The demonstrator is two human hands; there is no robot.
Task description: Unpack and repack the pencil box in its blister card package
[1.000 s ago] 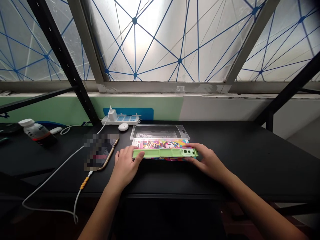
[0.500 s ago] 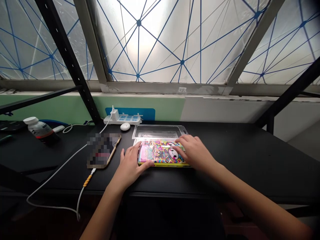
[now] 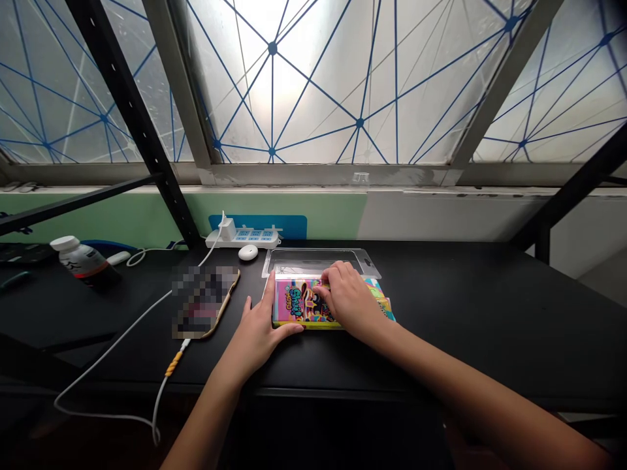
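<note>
"How do the hands sit?"

"The left hand (image 3: 259, 331) is spread open, fingers along the left end of a patterned case (image 3: 296, 303), thumb at its front edge. The right hand (image 3: 353, 297) curls over the top; its fingertips are partly hidden, so I can't tell whether they pinch anything."

"And the case?"

"Around the middle of the worktop (image 3: 465, 313), long side roughly parallel to the front edge, with a strip of black surface between. Its right end shows teal and yellow past the right hand."

"Behind it?"

"A clear plastic tray (image 3: 313, 258), just behind, near the back edge. Left of the tray is a round white object (image 3: 248, 252), then a power strip (image 3: 255, 237) along that edge."

"Room sideways?"

"Broad on the right: black surface stretches from the right forearm to the right-hand edge, with a black frame leg (image 3: 542, 245) by the back right corner. Tighter on the left: a pixelated phone (image 3: 203, 303) lies near the left hand, and its white cable (image 3: 156, 414) loops past the front edge. Beyond, toward the back left corner, stands a white-capped bottle (image 3: 81, 258)."
</note>
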